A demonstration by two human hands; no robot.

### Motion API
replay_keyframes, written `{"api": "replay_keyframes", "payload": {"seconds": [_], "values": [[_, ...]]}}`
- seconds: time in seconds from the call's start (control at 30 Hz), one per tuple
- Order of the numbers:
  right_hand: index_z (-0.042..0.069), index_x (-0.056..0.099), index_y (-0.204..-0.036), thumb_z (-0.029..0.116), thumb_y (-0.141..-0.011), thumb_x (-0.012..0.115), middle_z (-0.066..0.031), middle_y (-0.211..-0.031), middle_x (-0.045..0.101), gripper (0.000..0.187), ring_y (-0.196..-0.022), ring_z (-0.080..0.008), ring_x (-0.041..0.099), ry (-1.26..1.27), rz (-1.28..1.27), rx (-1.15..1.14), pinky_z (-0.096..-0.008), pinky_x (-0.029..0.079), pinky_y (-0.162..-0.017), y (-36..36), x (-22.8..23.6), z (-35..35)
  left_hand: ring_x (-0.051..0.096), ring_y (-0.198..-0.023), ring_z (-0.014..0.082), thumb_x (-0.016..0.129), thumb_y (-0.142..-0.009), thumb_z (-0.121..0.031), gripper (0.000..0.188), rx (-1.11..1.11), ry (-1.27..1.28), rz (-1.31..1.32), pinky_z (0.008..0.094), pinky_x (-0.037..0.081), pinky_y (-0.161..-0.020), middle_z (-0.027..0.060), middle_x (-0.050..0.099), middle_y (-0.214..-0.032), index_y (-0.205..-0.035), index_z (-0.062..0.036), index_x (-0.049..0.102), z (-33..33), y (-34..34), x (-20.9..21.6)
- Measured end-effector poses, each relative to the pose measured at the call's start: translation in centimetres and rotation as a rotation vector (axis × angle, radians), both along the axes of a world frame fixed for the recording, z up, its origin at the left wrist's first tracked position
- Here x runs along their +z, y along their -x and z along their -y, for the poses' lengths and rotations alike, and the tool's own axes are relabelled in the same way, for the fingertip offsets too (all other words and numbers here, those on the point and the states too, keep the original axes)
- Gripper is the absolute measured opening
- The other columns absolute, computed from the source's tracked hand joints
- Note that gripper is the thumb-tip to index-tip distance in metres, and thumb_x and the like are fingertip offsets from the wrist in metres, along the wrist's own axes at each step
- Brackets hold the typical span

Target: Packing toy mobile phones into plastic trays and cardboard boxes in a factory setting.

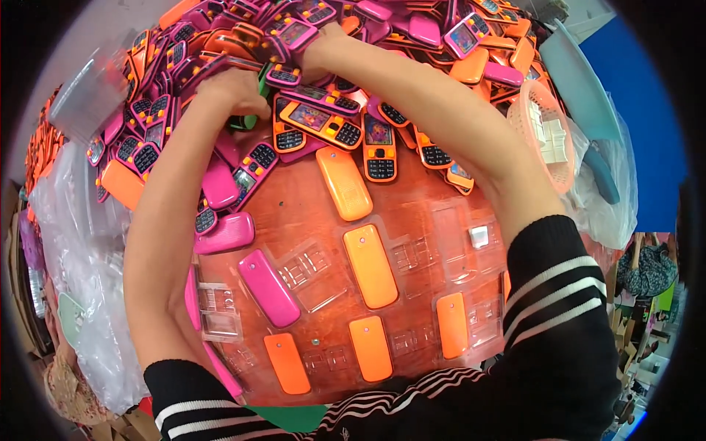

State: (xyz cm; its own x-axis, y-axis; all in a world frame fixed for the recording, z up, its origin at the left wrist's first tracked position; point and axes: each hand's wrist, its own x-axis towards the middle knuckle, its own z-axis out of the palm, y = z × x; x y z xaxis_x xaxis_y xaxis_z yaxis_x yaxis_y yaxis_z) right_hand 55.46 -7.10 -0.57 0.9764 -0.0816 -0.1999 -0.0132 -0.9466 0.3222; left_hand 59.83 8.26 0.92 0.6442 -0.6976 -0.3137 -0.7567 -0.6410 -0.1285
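Observation:
A heap of pink and orange toy phones [323, 126] covers the far side of the red table [287, 220]. At the heap's front left, my left hand [234, 94] is curled round a green thing [244, 122], of which only parts show; its kind is hidden. My right hand [321, 50] reaches deeper into the heap, beside a pink toy phone [294, 34]; its fingers are covered. Nearer to me lie clear plastic blister shells [309, 272], several with toy phones face down in them, among them an orange one [371, 266] and a pink one [268, 288].
A peach basket [526, 110] with white blocks stands at the right, next to a pale blue tray [581, 81]. Clear plastic bags [88, 272] bulge along the left edge. A clear tub [88, 99] leans at the far left. Another person [647, 268] is at the far right.

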Motion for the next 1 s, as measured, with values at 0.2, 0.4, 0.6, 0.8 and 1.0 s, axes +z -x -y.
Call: {"api": "replay_keyframes", "payload": {"seconds": [0.2, 0.4, 0.6, 0.8, 1.0], "values": [[0.014, 0.059, -0.111, 0.042, -0.064, 0.067, -0.0108, -0.108, 0.061, 0.055, -0.101, -0.0242, 0.058, -0.175, 0.061, 0.057, -0.0382, 0.049, -0.080, -2.2, -2.5, 3.1, 0.052, -0.112, 0.0318, 0.059, -0.067, -0.031, 0.056, 0.218, 0.077, -0.023, 0.0540, 0.038, -0.093, 0.0129, 0.053, -0.123, -0.118, -0.0071, 0.055, 1.5, 1.1, -0.9], [0.015, 0.063, -0.098, 0.035, -0.076, 0.052, -0.0086, -0.101, 0.063, 0.032, -0.091, -0.0242, 0.062, -0.003, 0.365, 0.021, -0.0399, 0.050, -0.073, 1.4, -2.9, -0.5, 0.045, -0.119, 0.0308, 0.060, -0.066, -0.037, 0.063, 0.301, -0.022, -0.083, 0.0631, 0.024, -0.098, 0.0097, 0.046, -0.131, -0.124, -0.0115, 0.051, 0.6, 0.2, -0.3], [0.016, 0.058, -0.118, 0.047, -0.066, 0.060, -0.0047, -0.120, 0.056, 0.061, -0.109, -0.0170, 0.055, -0.154, 0.006, -0.198, -0.0338, 0.045, -0.086, -0.7, 0.0, 0.3, 0.048, -0.116, 0.0343, 0.062, -0.064, -0.045, 0.058, 0.395, 0.311, -0.146, 0.0635, 0.013, -0.101, 0.0159, 0.055, -0.119, -0.108, -0.0073, 0.062, 0.6, -0.1, -2.3], [0.014, 0.064, -0.105, 0.042, -0.054, 0.070, -0.0068, -0.109, 0.061, 0.058, -0.102, -0.0220, 0.057, -0.212, 0.059, -0.068, -0.0366, 0.047, -0.084, 0.4, 0.5, -0.6, 0.057, -0.102, 0.0355, 0.064, -0.060, -0.052, 0.060, 0.382, 0.468, -0.201, 0.0581, 0.022, -0.098, 0.0191, 0.062, -0.104, -0.095, -0.0037, 0.066, -0.3, -0.2, -3.6], [0.014, 0.044, -0.130, 0.038, -0.077, 0.045, -0.0066, -0.133, 0.045, 0.058, -0.125, -0.0199, 0.040, -0.140, -0.076, -0.229, -0.0430, 0.028, -0.102, -0.4, -1.3, -2.0, 0.058, -0.100, 0.0345, 0.063, -0.061, -0.050, 0.059, 0.320, 0.449, -0.111, 0.0549, 0.028, -0.096, 0.0206, 0.062, -0.103, -0.097, -0.0030, 0.065, -0.6, 0.6, -3.7]]}}
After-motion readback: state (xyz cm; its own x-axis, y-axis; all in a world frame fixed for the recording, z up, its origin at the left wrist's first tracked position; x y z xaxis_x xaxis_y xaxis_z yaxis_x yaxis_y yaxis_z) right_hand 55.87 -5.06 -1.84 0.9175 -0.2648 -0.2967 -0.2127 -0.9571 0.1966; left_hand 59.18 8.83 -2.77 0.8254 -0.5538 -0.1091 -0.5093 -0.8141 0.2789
